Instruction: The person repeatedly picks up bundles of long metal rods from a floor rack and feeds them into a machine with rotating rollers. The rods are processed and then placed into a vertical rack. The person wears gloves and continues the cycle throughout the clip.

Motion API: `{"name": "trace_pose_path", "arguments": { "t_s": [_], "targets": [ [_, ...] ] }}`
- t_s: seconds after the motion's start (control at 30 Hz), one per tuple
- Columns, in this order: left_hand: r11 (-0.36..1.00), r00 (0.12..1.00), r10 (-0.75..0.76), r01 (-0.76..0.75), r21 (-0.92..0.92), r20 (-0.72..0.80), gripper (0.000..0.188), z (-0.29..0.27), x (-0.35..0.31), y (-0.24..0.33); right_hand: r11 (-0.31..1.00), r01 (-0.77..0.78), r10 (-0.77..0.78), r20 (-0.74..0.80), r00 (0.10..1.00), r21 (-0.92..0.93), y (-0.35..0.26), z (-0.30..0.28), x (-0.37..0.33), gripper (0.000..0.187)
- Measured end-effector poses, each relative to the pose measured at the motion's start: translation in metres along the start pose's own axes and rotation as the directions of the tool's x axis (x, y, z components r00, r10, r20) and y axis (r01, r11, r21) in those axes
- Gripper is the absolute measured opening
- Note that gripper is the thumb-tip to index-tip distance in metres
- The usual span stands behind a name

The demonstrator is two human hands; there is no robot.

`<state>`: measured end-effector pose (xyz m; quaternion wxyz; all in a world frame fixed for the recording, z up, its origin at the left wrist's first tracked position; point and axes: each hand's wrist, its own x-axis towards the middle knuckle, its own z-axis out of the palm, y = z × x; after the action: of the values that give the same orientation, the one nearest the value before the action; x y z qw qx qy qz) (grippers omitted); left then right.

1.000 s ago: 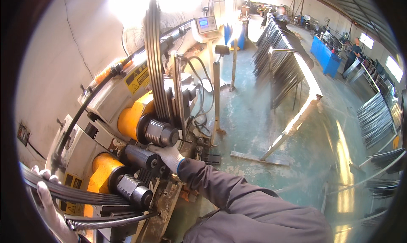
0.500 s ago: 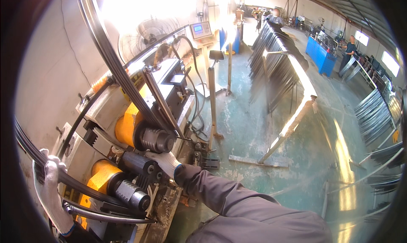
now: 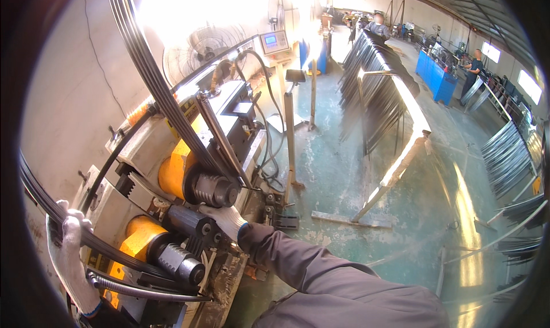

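Note:
My left hand (image 3: 71, 253), in a white knit glove, is closed around a bundle of dark metal rods (image 3: 109, 249) at the lower left. The bundle bends toward the lower ridged roller (image 3: 179, 262) of a bending machine. My right hand (image 3: 227, 219), also gloved, reaches in just below the upper ridged roller (image 3: 215, 189), beside a black block (image 3: 189, 220); its fingertips are hidden. More dark rods (image 3: 154, 82) rise steeply from the upper roller toward the top left. Yellow housings (image 3: 175, 173) sit behind the rollers. A coil spring (image 3: 146, 292) lies below the lower roller.
A control box with a screen (image 3: 275, 40) stands beyond the machine, near a fan (image 3: 209, 47). Right of it, a post (image 3: 289, 139) rises from the floor. A rack hung with dark rods (image 3: 372, 76) stands farther right. Two people work in the background near blue cabinets (image 3: 435, 76).
The whole view has shifted slightly. Both hands keep their places on the rods and beside the upper roller.

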<state>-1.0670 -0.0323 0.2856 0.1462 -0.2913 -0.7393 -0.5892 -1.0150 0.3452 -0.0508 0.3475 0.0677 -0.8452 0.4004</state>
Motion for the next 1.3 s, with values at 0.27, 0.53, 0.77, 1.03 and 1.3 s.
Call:
{"name": "trace_pose_path", "arguments": {
  "t_s": [0.27,0.53,0.77,1.03,1.3],
  "targets": [
    [0.996,0.998,-0.053,0.051,-0.078,-0.018,0.045,0.003,-0.002,0.008,0.951,-0.240,0.235,0.052,0.971,0.192,-0.011,-0.002,0.003,0.027],
    [0.992,0.996,-0.032,0.022,0.122,0.079,0.043,0.017,-0.004,0.034,0.985,-0.114,0.118,-0.018,0.993,0.132,0.000,0.005,0.002,0.026],
    [0.982,0.997,-0.063,0.052,0.181,0.055,0.050,0.036,-0.024,0.078,0.174,-0.446,0.596,0.267,0.757,0.878,-0.016,0.008,0.010,0.028],
    [0.976,0.984,-0.113,0.136,0.171,-0.135,0.063,0.037,-0.033,0.101,0.026,-0.592,0.717,0.398,0.572,0.805,-0.019,0.005,-0.004,0.018],
    [0.897,0.951,-0.252,0.299,0.327,-0.179,0.043,0.048,-0.044,0.117,0.168,-0.606,0.699,0.339,0.630,0.778,-0.013,0.006,-0.005,0.023]
  ]
}}
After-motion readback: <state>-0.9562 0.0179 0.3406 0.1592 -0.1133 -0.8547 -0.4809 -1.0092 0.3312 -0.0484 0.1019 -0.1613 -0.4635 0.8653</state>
